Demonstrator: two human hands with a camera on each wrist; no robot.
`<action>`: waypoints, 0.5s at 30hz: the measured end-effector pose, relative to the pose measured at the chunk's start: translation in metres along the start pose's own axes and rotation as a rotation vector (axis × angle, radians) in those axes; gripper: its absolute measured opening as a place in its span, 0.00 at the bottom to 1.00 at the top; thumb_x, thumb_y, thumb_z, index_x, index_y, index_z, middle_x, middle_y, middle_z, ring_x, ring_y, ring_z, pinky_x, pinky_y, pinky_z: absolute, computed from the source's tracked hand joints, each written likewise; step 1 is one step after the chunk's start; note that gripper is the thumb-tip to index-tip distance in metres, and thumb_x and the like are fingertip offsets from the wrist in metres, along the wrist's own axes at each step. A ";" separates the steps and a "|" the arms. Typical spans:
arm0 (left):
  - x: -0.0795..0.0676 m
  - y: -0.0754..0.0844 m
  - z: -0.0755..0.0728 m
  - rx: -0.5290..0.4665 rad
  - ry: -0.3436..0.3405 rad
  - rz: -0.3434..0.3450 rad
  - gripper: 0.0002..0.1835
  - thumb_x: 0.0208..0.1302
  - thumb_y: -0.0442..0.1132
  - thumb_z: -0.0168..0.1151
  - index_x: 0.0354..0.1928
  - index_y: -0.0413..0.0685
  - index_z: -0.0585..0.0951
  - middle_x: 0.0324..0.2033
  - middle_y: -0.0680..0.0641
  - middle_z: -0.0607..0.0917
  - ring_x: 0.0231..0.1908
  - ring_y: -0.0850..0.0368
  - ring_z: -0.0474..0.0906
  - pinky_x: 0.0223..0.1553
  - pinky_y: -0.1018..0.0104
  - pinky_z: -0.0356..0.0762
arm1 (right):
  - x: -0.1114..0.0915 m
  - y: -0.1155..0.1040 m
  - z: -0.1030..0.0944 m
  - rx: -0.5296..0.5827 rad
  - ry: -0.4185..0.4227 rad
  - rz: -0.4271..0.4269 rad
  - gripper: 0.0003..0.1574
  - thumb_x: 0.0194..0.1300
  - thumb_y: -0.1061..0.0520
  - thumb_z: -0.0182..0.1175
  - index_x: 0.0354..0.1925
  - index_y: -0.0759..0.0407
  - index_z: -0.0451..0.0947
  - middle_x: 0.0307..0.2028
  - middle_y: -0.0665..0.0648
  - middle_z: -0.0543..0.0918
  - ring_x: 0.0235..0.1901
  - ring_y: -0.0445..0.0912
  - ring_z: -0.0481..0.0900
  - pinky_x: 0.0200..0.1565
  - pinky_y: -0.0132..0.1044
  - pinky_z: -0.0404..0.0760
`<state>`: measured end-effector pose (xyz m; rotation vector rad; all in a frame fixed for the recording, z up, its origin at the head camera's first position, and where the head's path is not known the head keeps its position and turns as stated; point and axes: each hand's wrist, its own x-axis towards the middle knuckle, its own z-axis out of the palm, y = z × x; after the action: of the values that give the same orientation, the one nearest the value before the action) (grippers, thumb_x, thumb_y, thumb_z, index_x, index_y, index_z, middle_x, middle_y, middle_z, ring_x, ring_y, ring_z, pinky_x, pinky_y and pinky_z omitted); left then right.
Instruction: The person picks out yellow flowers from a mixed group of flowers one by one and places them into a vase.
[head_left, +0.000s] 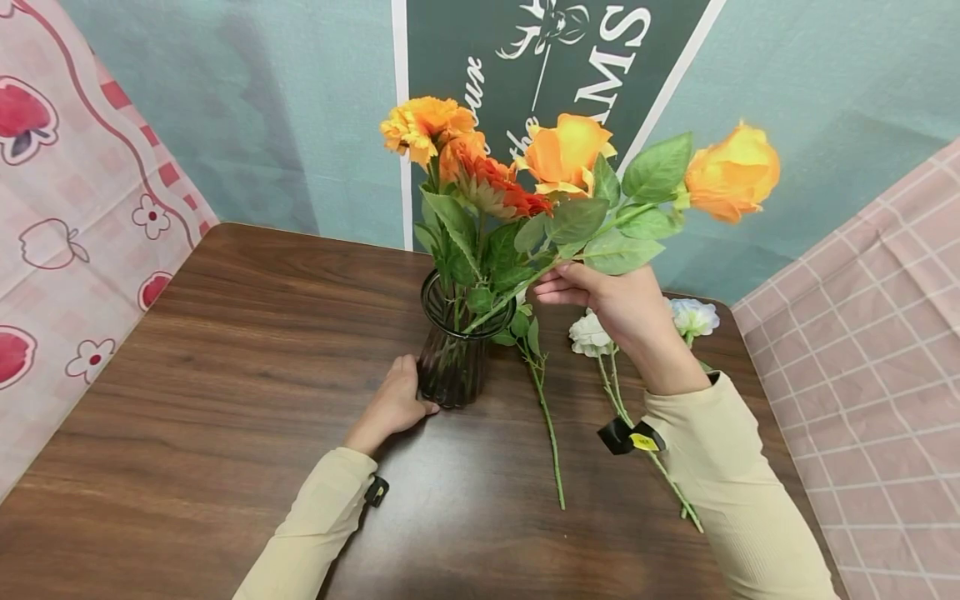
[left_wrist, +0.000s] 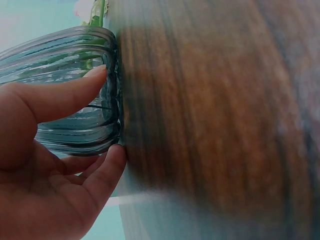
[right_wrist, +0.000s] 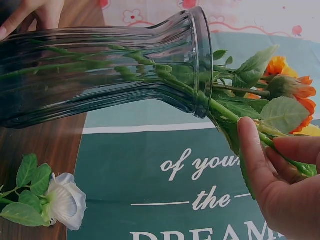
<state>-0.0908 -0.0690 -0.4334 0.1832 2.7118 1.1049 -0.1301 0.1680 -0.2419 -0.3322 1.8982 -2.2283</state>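
A dark ribbed glass vase (head_left: 453, 371) stands upright on the table. My left hand (head_left: 393, 402) grips its base, thumb on the near side, fingers behind, as the left wrist view shows on the glass (left_wrist: 75, 125). My right hand (head_left: 630, 312) pinches a green stem (right_wrist: 225, 111) just above the vase's rim. That stem's lower end is inside the glass, and it leans right toward the orange roses, one in the middle (head_left: 567, 157) and one far right (head_left: 733, 173). A yellow-orange carnation-like flower (head_left: 426, 127) and a red-orange flower (head_left: 495, 183) also rise from the vase.
Right of the vase lies a white rose (right_wrist: 67, 202), its stem (head_left: 551, 437) pointing toward the near edge. Under my right forearm lie a white flower (head_left: 590, 335) and a pale blue flower (head_left: 693, 317). A teal cloth (head_left: 330, 125) hangs behind the wooden table (head_left: 187, 400).
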 end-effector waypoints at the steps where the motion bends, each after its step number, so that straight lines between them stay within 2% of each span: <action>1: 0.000 0.000 0.000 0.001 0.000 0.001 0.33 0.45 0.37 0.72 0.49 0.30 0.64 0.42 0.36 0.68 0.49 0.40 0.66 0.51 0.52 0.65 | 0.000 0.000 0.000 -0.008 0.004 0.003 0.08 0.61 0.76 0.46 0.39 0.80 0.69 0.28 0.64 0.82 0.30 0.52 0.83 0.40 0.44 0.78; 9: 0.000 -0.001 0.001 0.004 -0.003 0.000 0.32 0.45 0.37 0.71 0.47 0.31 0.64 0.42 0.36 0.68 0.48 0.41 0.66 0.51 0.52 0.65 | 0.002 0.000 0.003 -0.031 0.027 0.032 0.08 0.61 0.75 0.47 0.41 0.79 0.67 0.27 0.62 0.82 0.28 0.51 0.82 0.38 0.43 0.79; 15: 0.001 -0.001 0.001 0.008 -0.008 -0.003 0.33 0.46 0.37 0.71 0.48 0.31 0.63 0.43 0.36 0.68 0.49 0.41 0.65 0.52 0.52 0.65 | 0.004 0.001 0.005 -0.074 0.077 0.065 0.06 0.60 0.75 0.49 0.35 0.73 0.73 0.25 0.60 0.81 0.24 0.48 0.80 0.33 0.40 0.80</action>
<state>-0.0912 -0.0690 -0.4342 0.1849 2.7096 1.0900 -0.1328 0.1615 -0.2422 -0.1950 2.0037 -2.1632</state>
